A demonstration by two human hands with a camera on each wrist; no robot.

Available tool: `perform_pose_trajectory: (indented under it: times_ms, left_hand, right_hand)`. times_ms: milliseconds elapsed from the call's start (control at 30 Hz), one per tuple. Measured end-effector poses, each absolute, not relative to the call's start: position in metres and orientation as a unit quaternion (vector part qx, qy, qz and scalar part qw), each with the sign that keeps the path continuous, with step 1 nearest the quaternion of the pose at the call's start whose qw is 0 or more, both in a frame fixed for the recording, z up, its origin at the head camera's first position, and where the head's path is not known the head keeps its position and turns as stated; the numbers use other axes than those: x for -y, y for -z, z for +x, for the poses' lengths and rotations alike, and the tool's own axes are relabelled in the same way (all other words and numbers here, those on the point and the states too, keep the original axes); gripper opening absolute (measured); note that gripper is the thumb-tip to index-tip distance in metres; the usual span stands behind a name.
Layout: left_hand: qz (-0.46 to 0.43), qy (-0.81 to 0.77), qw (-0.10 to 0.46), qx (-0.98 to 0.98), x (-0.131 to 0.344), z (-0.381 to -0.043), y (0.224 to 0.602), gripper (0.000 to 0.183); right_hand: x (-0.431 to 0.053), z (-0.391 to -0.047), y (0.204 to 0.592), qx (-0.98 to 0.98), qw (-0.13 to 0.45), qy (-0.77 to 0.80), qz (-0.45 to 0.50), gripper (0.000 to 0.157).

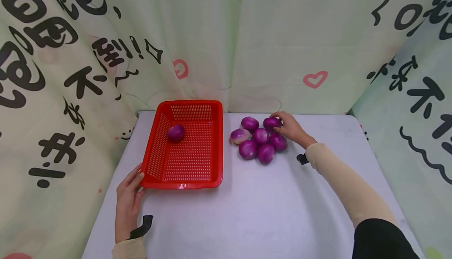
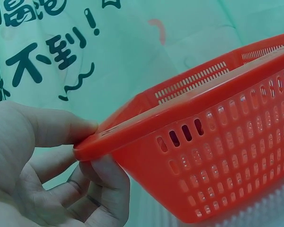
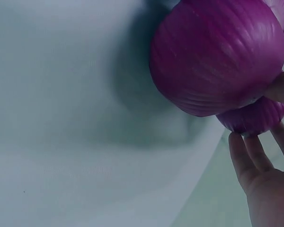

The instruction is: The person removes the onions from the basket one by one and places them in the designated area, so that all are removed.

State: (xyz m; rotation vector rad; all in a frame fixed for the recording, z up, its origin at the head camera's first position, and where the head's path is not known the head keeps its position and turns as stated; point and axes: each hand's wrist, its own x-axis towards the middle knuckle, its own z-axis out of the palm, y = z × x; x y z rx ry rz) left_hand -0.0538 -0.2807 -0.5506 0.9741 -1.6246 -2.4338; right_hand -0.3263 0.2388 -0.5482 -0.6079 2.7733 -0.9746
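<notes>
A red perforated plastic basket (image 1: 219,145) stands on the left half of the table, with one red onion (image 1: 175,133) inside. My left hand (image 1: 128,202) pinches its near left corner; in the left wrist view, the thumb lies on top of the rim (image 2: 146,113) and fingers are beneath. To the right of the basket, several purple-skinned onions (image 1: 261,136) sit in a tight cluster. My right hand (image 1: 291,130) grips the onion (image 1: 272,124) at the cluster's far right, thumb and fingers on opposite sides. A nearer onion (image 3: 217,56) partly covers that one in the right wrist view.
The table (image 1: 247,212) has a white cover. A pale green curtain (image 1: 282,47) with black writing hangs right behind its far edge and along both sides. A narrow strip of table separates basket and onions.
</notes>
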Motion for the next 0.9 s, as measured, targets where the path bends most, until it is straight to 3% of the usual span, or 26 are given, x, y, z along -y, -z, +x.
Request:
perform_pose_trajectory:
  times_ms: [267, 500, 900]
  left_hand:
    - [0.32, 0.789, 0.029, 0.524, 0.279, -0.0531, 0.5512, 0.059]
    - [0.322, 0.791, 0.03, 0.52, 0.279, -0.0522, 0.5517, 0.058]
    - [0.321, 0.787, 0.029, 0.526, 0.2794, -0.0555, 0.5487, 0.059]
  right_hand:
    - [-0.2381, -0.3264, 0.5495, -0.919, 0.078, 0.322, -0.214, 0.048]
    - [-0.2407, -0.323, 0.5485, -0.912, 0.097, 0.344, -0.201, 0.037]
    - [-0.2365, -0.3197, 0.5432, -0.914, 0.068, 0.349, -0.195, 0.032]
